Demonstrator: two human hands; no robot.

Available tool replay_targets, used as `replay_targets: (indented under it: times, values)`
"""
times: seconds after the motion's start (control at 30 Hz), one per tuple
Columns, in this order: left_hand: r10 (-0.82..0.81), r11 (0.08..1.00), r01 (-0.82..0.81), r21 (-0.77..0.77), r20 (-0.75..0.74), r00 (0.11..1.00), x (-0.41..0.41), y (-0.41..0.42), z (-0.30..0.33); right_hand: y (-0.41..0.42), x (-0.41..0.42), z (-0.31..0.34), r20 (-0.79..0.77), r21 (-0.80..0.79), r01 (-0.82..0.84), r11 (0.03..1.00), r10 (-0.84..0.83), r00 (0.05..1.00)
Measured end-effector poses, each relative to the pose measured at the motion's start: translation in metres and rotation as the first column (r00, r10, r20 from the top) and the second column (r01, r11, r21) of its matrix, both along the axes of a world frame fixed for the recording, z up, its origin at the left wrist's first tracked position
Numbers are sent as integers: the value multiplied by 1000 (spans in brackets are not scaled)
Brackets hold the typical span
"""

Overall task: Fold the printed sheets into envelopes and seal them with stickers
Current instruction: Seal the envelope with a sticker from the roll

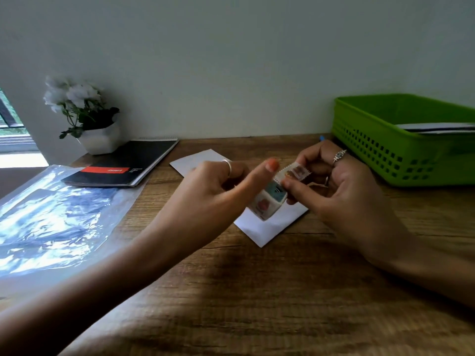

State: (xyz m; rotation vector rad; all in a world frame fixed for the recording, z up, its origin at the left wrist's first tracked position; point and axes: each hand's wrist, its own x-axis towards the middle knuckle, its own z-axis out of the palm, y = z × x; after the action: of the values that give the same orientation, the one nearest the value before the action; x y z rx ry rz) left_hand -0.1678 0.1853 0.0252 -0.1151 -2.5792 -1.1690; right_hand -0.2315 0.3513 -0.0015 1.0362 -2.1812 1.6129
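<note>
A single head-worn camera looks forward and down, close over the brown wood-grain worktop (231,291). It faces the pale wall along the worktop's far edge, and both forearms reach in from the near edge. The wide lens bends the frame's sides.

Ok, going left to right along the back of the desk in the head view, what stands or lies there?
White pot of white flowers → black notebook with a red label → white folded paper envelope → green perforated plastic basket.

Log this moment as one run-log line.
step: peeling sticker | left hand: holds sticker roll | right hand: pinches sticker end | envelope: on table, beneath
</note>
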Motion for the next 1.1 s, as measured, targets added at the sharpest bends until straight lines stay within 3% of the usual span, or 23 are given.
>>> replay_targets:
  times: [0.07, 0.2, 0.3, 0.57, 0.83, 0.93, 1.1]
  values:
    - [-22, 999, 25, -34, 70, 997, 2, 2, 0, -2, 1, -1, -33, 29, -2, 1000, 3, 999]
    - [-101, 983, 65, 169, 215, 971, 1, 2, 1, -2, 1, -2, 1, 25, -17, 1000, 17, 1000]
    - [-118, 975, 66, 212, 242, 963, 1, 0, 1, 0, 0, 1, 79, -9, -40, 999, 41, 996]
    - [-95, 995, 95, -22, -10, 995, 0, 0, -7, -1, -4, -1, 368, -221, -107, 969, 185, 911]
    - [-37, 998, 33, -52, -84, 996, -1, -2, -6, -3, -4, -2, 424, -321, -159, 934, 292, 857]
    - [-32, 994, 22, -109, -91, 995, 1, -2, -6, -2, -5, 0, 435, -304, -206, 930, 328, 839]
    - [-41, 981, 16, -191, -126, 991, 0, 0, -9, -3, -2, -2, 385, -147, -185, 972, 229, 894]
